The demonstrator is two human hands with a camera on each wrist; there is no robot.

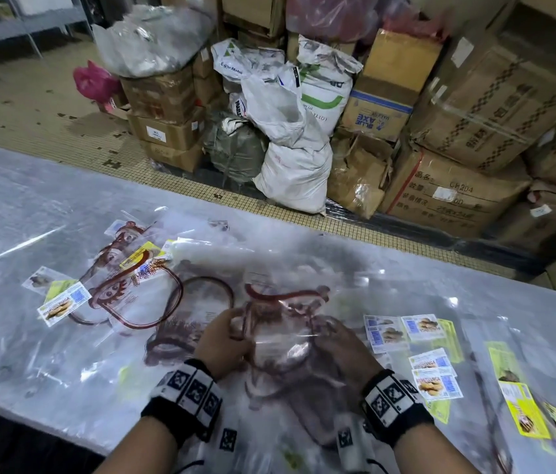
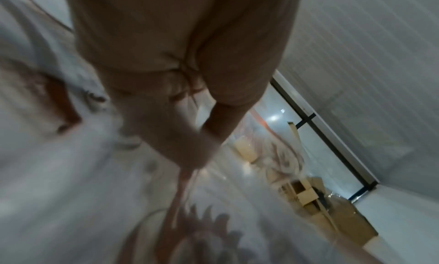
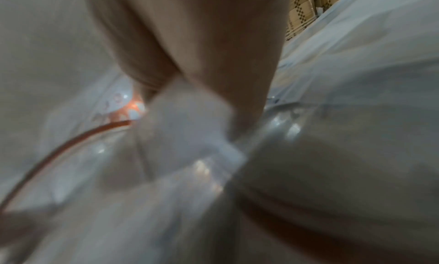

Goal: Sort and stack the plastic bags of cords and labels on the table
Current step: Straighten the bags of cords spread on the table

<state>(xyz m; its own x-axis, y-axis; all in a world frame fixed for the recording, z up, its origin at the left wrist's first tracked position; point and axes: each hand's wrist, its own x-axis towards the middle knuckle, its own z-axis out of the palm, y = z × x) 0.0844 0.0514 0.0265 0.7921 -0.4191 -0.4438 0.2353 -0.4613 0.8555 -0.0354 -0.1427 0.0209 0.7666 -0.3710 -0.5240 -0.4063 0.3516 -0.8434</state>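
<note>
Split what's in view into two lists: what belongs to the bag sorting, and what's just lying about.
Belongs to the job:
- clear bag, held at its sides by the left hand and right hand
- bags with dark red cords on the table
- loose labels

Just lying about:
- cardboard boxes
- white sacks
- pink bag

The head view looks forward and steeply down from above the near edge of the surface [image 1: 13, 206], wide enough to take in stacked cartons [image 1: 468, 107] on the floor beyond. The left wrist view sits very close behind the left hand [image 2: 180, 65], facing along its fingers [image 2: 223, 117] across the clear bags; it is badly blurred. The right wrist view is closer still, almost against the right hand [image 3: 213, 42], and seems to face the same bag [image 1: 280, 340] seen between both hands in the head view.
</note>
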